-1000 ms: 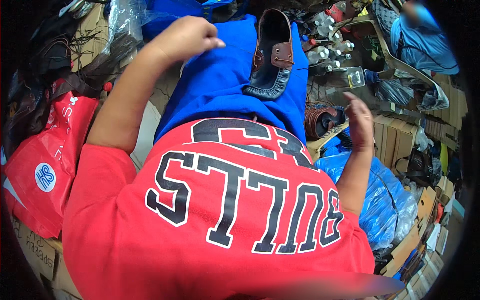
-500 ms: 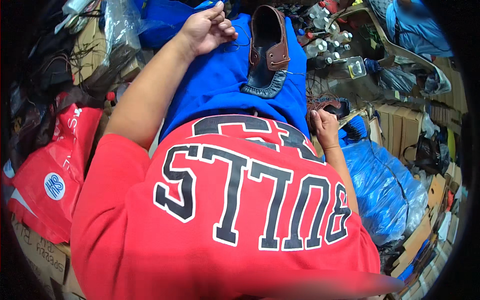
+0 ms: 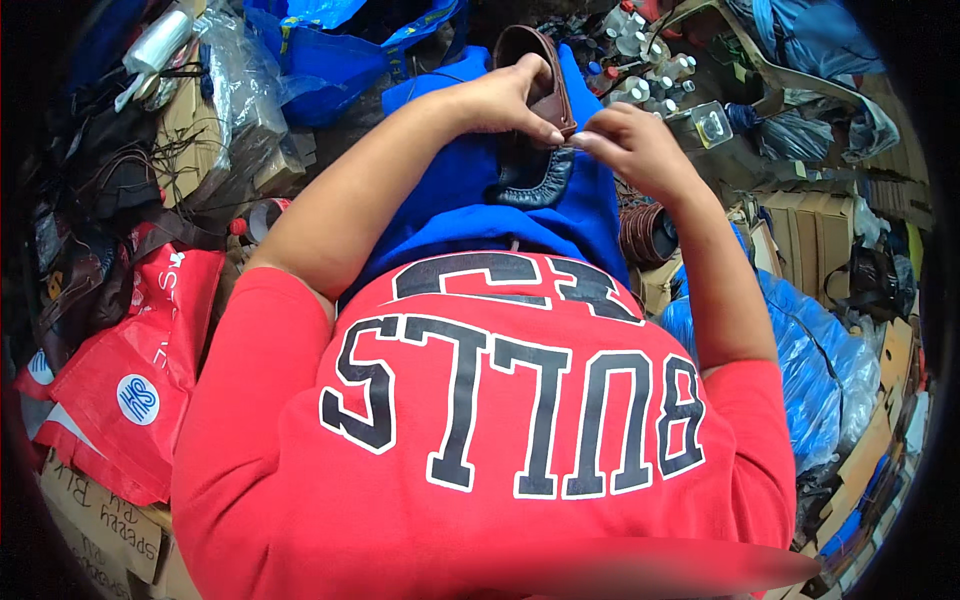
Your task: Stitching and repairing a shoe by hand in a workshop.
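A shoe upper [image 3: 535,187] with a gathered black toe and brown leather sides lies on the blue cloth [image 3: 430,190] over my lap, toe toward me. My left hand [image 3: 508,97] grips its side near the opening, with the thumb on the brown leather and the other fingers partly hidden. At the shoe's right edge my right hand [image 3: 640,148] is closed in a pinch, fingertips close to the left thumb. Whatever those fingertips hold is too small to make out.
A coiled dark brown piece [image 3: 645,235] sits right of my lap. Clear plastic bottles [image 3: 650,65] cluster at the far right. A blue bag [image 3: 335,60] stands far left, a red bag [image 3: 140,370] nearer left. Blue plastic wrapping [image 3: 800,350] and cardboard [image 3: 805,230] flank my right.
My left hand has come right and down onto the shoe and taken hold of it. My right hand has risen from beside my lap to the shoe's right edge.
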